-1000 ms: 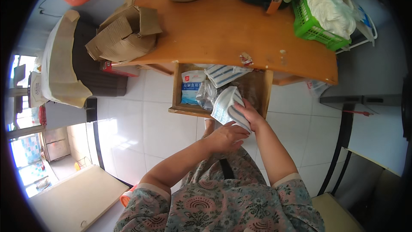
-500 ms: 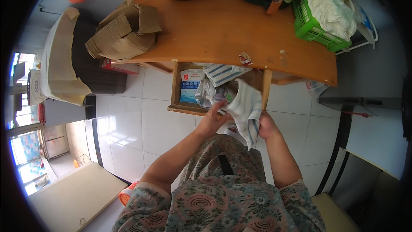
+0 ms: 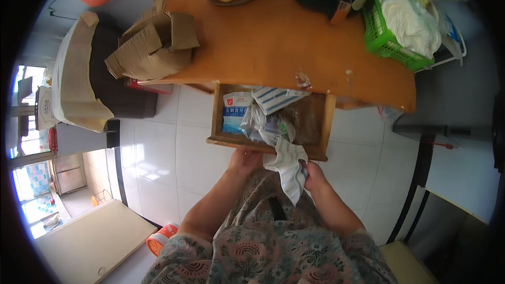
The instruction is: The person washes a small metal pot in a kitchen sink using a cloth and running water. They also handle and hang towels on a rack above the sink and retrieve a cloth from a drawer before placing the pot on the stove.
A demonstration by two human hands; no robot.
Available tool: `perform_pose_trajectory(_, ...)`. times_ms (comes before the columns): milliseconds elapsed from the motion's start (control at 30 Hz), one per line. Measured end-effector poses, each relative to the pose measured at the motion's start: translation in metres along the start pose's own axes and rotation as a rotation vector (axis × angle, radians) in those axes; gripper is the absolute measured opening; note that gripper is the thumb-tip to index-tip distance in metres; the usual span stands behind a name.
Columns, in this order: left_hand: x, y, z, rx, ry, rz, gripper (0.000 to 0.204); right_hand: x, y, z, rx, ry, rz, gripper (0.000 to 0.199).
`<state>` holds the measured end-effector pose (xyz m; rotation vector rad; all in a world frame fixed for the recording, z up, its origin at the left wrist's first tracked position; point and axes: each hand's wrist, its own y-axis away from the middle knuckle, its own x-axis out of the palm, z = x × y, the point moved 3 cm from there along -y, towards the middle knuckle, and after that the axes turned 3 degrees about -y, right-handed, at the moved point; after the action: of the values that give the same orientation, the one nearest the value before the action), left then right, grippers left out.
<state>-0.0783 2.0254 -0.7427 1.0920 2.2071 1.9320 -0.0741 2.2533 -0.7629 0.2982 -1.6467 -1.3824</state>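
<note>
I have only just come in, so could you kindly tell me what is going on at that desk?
A person stands over an open wooden drawer pulled out from under an orange-brown table. The right hand holds a white striped cloth that hangs down just in front of the drawer's front edge. The left hand rests at that front edge. Inside the drawer lie a blue and white packet, another striped cloth and some crumpled plastic bags.

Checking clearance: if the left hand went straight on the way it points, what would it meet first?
Probably the front edge of the open wooden drawer; the left hand is right at it, though depth is unclear.
</note>
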Motion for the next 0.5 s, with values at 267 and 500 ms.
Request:
perform_pose_trajectory(267, 0.027, 0.025, -0.014, -0.070, 0.005, 0.016, 0.012, 0.021, 0.047, 0.032, 0.066, 0.021, -0.046, 0.040)
perform_pose_trajectory(500, 0.025, 0.009, -0.025, -0.032, 0.012, 0.246, 0.018, 0.051, 0.034, 0.012, 0.082, -0.022, 0.074, 0.057)
